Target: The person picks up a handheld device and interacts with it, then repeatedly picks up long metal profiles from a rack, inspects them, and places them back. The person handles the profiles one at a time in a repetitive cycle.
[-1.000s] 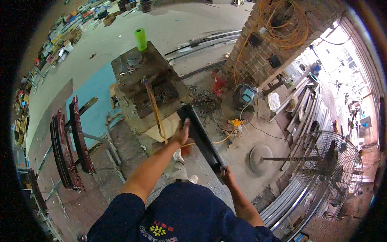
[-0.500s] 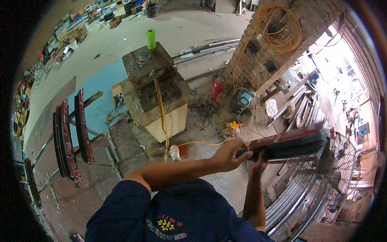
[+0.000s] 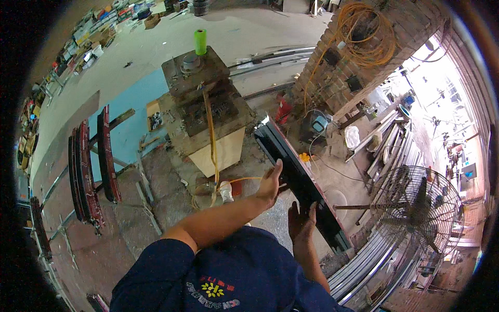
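Note:
A long black profile (image 3: 295, 179) with a reddish strip along its far edge hangs in front of me, slanting from upper left to lower right. My left hand (image 3: 270, 184) grips its near edge around the middle, the thumb lying along its side and the other fingers partly hidden behind it. Lower down the same edge, my right hand (image 3: 302, 221) holds it too, the fingertips partly out of sight. Off to the left, several similar black and red profiles (image 3: 83, 177) lie across a metal rack, and another profile (image 3: 107, 156) rests apart beside them.
A dirty machine stand (image 3: 208, 119) with a green roll (image 3: 200, 41) on top stands ahead. To my right is a caged fan (image 3: 416, 205), near long silvery bars (image 3: 358, 281). An orange hose (image 3: 364, 34) hangs on the brick pillar. A cable crosses the floor.
The profile has swung from pointing right, near the fan, to slanting across in front of me. My left hand has moved left and down; the right hand has shifted left and lower.

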`<action>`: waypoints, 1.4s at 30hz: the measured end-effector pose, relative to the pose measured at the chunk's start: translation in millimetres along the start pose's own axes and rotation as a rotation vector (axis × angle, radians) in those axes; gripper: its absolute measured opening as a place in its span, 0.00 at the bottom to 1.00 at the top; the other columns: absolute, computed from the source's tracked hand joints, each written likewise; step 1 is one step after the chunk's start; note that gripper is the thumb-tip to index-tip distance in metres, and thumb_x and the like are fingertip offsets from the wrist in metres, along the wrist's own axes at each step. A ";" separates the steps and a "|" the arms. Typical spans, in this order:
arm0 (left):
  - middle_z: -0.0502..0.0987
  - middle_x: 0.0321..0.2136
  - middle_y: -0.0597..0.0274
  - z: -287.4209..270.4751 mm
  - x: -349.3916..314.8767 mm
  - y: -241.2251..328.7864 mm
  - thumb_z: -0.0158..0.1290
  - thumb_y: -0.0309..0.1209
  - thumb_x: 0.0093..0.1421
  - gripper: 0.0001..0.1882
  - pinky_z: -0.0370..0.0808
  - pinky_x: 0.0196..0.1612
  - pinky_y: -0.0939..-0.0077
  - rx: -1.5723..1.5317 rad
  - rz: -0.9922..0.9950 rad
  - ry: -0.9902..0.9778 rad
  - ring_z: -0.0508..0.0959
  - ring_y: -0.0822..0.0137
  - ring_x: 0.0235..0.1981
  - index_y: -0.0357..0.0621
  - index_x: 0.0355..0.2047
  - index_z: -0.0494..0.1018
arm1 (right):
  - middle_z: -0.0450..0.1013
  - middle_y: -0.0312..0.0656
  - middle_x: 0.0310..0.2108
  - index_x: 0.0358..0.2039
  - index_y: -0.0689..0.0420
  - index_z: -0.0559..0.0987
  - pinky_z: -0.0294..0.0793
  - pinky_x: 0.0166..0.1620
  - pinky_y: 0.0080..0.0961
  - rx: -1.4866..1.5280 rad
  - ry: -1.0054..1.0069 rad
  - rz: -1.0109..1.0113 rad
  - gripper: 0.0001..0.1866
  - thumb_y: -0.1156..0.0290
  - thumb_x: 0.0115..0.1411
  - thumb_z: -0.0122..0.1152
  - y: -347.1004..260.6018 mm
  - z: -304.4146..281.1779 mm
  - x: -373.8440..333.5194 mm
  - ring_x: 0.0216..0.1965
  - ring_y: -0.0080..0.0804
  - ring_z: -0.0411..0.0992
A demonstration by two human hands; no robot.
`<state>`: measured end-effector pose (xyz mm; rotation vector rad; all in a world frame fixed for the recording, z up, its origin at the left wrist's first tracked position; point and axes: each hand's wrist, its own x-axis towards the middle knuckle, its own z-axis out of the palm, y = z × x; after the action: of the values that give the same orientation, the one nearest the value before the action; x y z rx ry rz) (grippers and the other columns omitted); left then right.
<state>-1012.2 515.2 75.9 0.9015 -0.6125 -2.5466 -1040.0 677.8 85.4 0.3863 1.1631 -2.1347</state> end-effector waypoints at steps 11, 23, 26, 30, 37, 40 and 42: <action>0.64 0.60 0.50 -64.7 29.8 79.6 0.49 0.68 0.54 0.48 0.62 0.60 0.57 0.500 0.085 0.398 0.65 0.48 0.59 0.39 0.60 0.61 | 0.75 0.51 0.48 0.45 0.59 0.78 0.71 0.52 0.39 -1.731 -0.261 -1.195 0.25 0.49 0.61 0.59 -49.1 22.5 6.3 0.44 0.51 0.74; 0.74 0.41 0.49 -110.5 48.7 130.5 0.46 0.64 0.59 0.41 0.69 0.46 0.61 0.736 0.171 0.538 0.74 0.55 0.43 0.33 0.51 0.69 | 0.75 0.56 0.30 0.40 0.62 0.77 0.70 0.41 0.38 -1.740 -0.284 0.035 0.33 0.40 0.66 0.40 36.8 -31.9 69.9 0.35 0.46 0.74; 0.74 0.41 0.49 -122.8 58.8 131.5 0.48 0.63 0.58 0.41 0.70 0.45 0.62 0.771 0.147 0.509 0.74 0.56 0.42 0.33 0.52 0.69 | 0.75 0.53 0.31 0.42 0.62 0.77 0.70 0.43 0.37 -1.682 -0.303 0.066 0.35 0.39 0.66 0.38 37.3 -29.7 73.4 0.37 0.41 0.74; 0.75 0.42 0.48 -138.0 84.5 124.3 0.48 0.63 0.58 0.41 0.71 0.44 0.59 0.819 0.263 0.560 0.76 0.52 0.44 0.34 0.53 0.67 | 0.78 0.52 0.38 0.47 0.64 0.76 0.71 0.47 0.32 -1.600 -0.295 0.189 0.33 0.44 0.68 0.41 21.6 -5.5 62.2 0.40 0.39 0.76; 0.65 0.58 0.38 -139.5 130.3 157.4 0.43 0.62 0.60 0.45 0.70 0.51 0.51 0.893 0.056 0.712 0.69 0.42 0.56 0.37 0.64 0.54 | 0.77 0.51 0.36 0.48 0.64 0.76 0.71 0.47 0.33 -1.638 -0.319 0.229 0.34 0.43 0.68 0.38 9.6 22.5 51.8 0.40 0.37 0.75; 0.63 0.60 0.37 -127.4 124.1 172.8 0.42 0.62 0.61 0.45 0.70 0.52 0.49 0.850 0.027 0.727 0.68 0.41 0.57 0.37 0.65 0.52 | 0.77 0.52 0.33 0.45 0.63 0.77 0.69 0.47 0.35 -1.693 -0.334 0.222 0.37 0.39 0.67 0.34 6.5 40.2 54.4 0.41 0.37 0.74; 0.65 0.58 0.37 -122.6 124.1 176.0 0.42 0.61 0.61 0.45 0.70 0.51 0.48 0.830 0.056 0.760 0.69 0.41 0.56 0.37 0.65 0.51 | 0.77 0.55 0.34 0.45 0.64 0.76 0.69 0.48 0.36 -1.767 -0.338 0.230 0.37 0.40 0.68 0.34 6.8 45.9 57.1 0.42 0.37 0.74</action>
<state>-987.5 275.5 18.2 1.9234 -1.3957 -1.6195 -1074.8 613.6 75.9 -0.5897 2.0576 -0.3688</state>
